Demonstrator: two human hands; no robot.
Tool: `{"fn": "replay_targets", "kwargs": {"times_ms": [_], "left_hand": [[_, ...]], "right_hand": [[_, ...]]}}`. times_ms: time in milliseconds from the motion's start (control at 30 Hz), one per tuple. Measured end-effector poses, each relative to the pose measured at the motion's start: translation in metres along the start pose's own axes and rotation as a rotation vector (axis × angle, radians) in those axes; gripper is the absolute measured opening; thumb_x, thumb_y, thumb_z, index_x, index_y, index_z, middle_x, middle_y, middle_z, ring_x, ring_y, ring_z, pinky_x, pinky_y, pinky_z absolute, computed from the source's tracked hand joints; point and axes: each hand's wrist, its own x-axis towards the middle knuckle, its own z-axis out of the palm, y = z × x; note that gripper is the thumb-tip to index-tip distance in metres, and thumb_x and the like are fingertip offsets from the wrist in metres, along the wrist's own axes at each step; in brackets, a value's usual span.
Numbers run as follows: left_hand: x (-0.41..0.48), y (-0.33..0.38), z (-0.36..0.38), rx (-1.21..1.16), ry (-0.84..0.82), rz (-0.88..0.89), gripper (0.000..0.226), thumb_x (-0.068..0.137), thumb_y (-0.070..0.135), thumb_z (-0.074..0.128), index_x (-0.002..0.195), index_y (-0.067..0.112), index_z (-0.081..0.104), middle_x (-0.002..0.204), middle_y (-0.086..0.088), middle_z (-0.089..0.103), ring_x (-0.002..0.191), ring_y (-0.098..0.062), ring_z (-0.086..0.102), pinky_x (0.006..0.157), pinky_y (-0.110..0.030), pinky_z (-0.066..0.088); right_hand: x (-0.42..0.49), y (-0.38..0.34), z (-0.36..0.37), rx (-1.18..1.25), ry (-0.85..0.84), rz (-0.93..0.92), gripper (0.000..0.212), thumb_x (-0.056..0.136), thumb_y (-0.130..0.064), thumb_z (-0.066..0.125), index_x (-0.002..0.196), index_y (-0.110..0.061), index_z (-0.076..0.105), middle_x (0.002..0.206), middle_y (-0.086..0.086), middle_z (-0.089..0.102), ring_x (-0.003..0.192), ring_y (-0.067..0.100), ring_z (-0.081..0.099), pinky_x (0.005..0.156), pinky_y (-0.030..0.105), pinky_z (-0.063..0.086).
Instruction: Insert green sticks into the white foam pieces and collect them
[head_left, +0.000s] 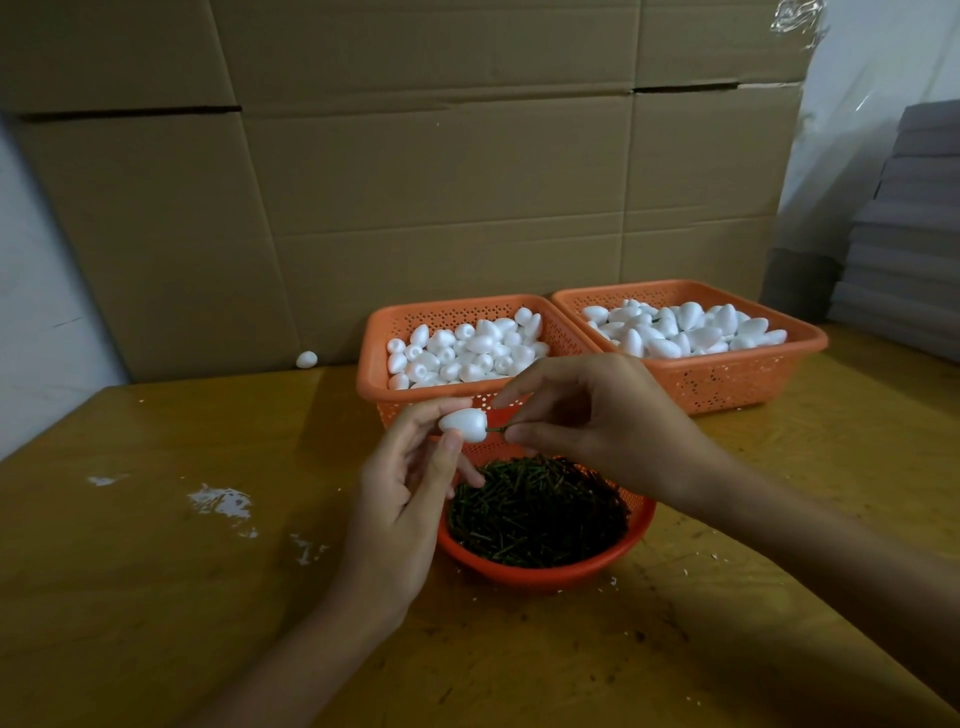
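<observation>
A person's left hand (410, 483) holds an egg-shaped white foam piece (464, 422) above the tabletop (156, 571), pinched lightly between thumb and forefinger, the other fingers (415, 467) loosely spread below it. The foam piece lies roughly level, its long axis running left to right across the view. From its right-hand end a short length of green stick (497, 429) shows, almost in line with that axis. The right hand (597, 415) closes narrowly on the stick's outer end, thumb and forefinger tips together, its remaining fingers (524, 387) arched above.

The stick meets the foam piece at its right end, so the push appears to run leftward along the axis, with the left hand bracing against it. How deep the stick sits cannot be told from here. The insertion looks to be in progress rather than finished.

Directly below the two hands stands a round orange bowl (545, 571) heaped with green sticks. Behind it, side by side and touching, are a left orange basket (374, 364) and a right orange basket (810, 343), both filled with white foam pieces. Which one takes the finished pieces is not clear. The right hand is the nearer to both. A stray foam piece (306, 359) lies at the back edge of the tabletop, against a wall of cardboard boxes (415, 182), and white crumbs (221, 501) are scattered to the left.
</observation>
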Motion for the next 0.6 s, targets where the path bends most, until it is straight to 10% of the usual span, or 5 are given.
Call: {"fn": "replay_targets", "kwargs": {"times_ms": [600], "left_hand": [[-0.001, 0.001, 0.001, 0.027, -0.026, 0.058, 0.031, 0.101, 0.024, 0.062, 0.126, 0.040, 0.070, 0.104, -0.003, 0.073, 0.084, -0.016, 0.071, 0.076, -0.016, 0.051]], "right_hand": [[-0.006, 0.003, 0.012, -0.050, 0.038, 0.009, 0.013, 0.087, -0.028, 0.082, 0.092, -0.019, 0.074, 0.072, -0.011, 0.076, 0.069, 0.002, 0.073, 0.071, 0.025, 0.060]]}}
